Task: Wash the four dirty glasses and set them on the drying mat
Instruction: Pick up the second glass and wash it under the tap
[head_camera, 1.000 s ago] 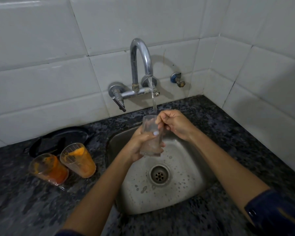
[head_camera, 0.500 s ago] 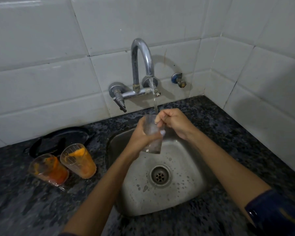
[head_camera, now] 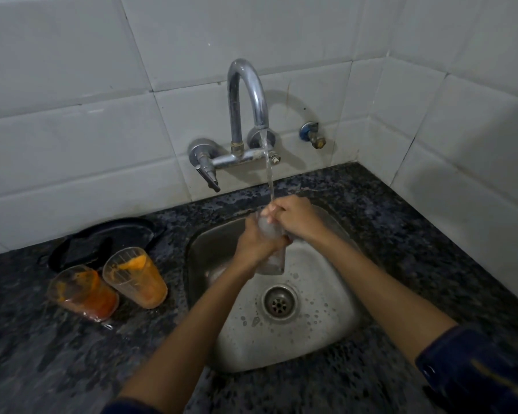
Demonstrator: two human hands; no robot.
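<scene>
Over the steel sink (head_camera: 326, 333) I hold a clear glass (head_camera: 272, 261) upright under running water from the tap (head_camera: 247, 94). My left hand (head_camera: 253, 243) wraps around the glass's side. My right hand (head_camera: 293, 218) sits on its rim, fingers curled at the mouth where the stream lands. Two dirty glasses with orange residue stand on the counter left of the sink: one (head_camera: 136, 279) nearer the sink, one (head_camera: 81, 294) further left.
A black tray or mat (head_camera: 102, 237) lies against the wall behind the dirty glasses. Dark speckled granite counter (head_camera: 401, 228) surrounds the sink. White tiled walls meet in a corner at the right. A small valve (head_camera: 313, 137) sticks out right of the tap.
My right hand has closed further over the glass's mouth and my left hand has shifted its hold around the glass. The water keeps running.
</scene>
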